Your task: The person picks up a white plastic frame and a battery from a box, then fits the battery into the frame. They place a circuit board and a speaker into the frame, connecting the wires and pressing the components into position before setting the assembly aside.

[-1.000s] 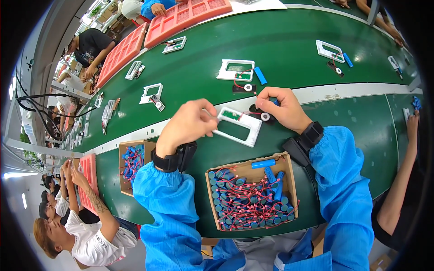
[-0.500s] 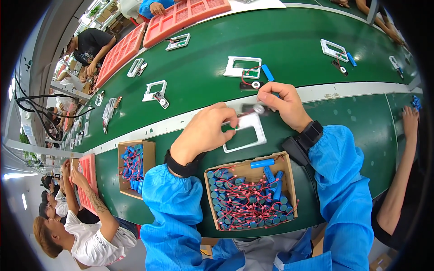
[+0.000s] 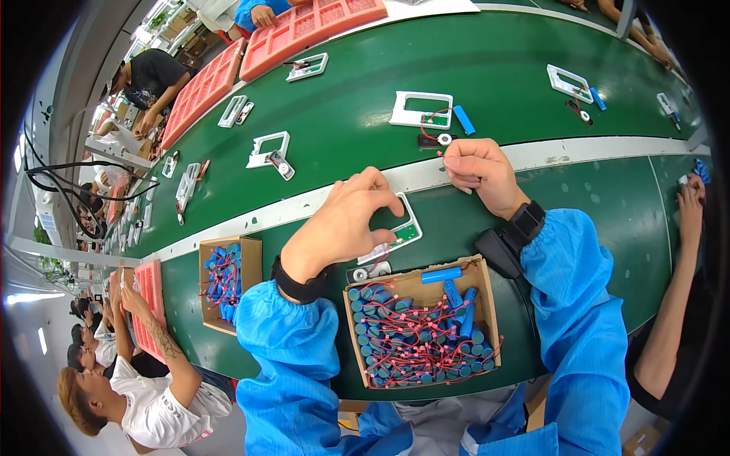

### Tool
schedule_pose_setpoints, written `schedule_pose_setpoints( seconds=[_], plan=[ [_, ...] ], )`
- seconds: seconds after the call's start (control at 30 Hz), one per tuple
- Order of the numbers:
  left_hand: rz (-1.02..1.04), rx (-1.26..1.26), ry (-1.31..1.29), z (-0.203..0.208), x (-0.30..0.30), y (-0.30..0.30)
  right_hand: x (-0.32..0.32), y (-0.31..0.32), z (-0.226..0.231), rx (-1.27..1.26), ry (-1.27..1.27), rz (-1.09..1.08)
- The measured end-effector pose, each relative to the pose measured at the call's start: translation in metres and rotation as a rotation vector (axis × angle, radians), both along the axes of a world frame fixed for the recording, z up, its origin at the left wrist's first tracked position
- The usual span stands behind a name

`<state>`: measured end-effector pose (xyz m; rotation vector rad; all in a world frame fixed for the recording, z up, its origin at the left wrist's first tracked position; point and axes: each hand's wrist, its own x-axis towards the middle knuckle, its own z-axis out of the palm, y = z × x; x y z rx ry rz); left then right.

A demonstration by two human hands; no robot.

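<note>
My left hand (image 3: 342,216) is open, thumb and forefinger apart, over a white plastic frame (image 3: 414,207) with a green circuit board (image 3: 407,232) at its near end. The hand covers part of the frame. A dark module with a round white part (image 3: 363,273) lies beside it, against the carton's far left corner. My right hand (image 3: 484,176) is pinched closed to the right of the frame; a tiny red bit shows at its fingertips, too small to name. Before me stands a cardboard box (image 3: 496,319) of blue cylindrical batteries (image 3: 441,274) with red leads.
A second battery carton (image 3: 253,266) stands left. Beyond a white rail (image 3: 563,156), a green belt (image 3: 502,83) carries several white frames (image 3: 399,109) with wired parts and blue batteries. Pink trays (image 3: 334,23) line the far side. Co-workers sit left; a bare arm (image 3: 669,319) reaches in at right.
The white frame has turned, its circuit-board end now toward me, and the dark module now lies near the carton. My left fingers have spread apart. Things on the belt have shifted right.
</note>
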<state>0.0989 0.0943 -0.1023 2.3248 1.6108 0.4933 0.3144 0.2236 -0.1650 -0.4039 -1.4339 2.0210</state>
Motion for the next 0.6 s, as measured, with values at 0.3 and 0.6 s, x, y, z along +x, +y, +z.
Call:
schedule_pose_setpoints(
  seconds=[0.3,0.6],
  plan=[
    [0.037,0.104,-0.419,-0.001,0.010,0.006,-0.007,-0.003,0.004,-0.397,0.162,0.530],
    [-0.110,0.310,-0.418,-0.001,-0.001,0.000,-0.017,-0.013,0.009,-0.435,0.077,0.660]
  ],
)
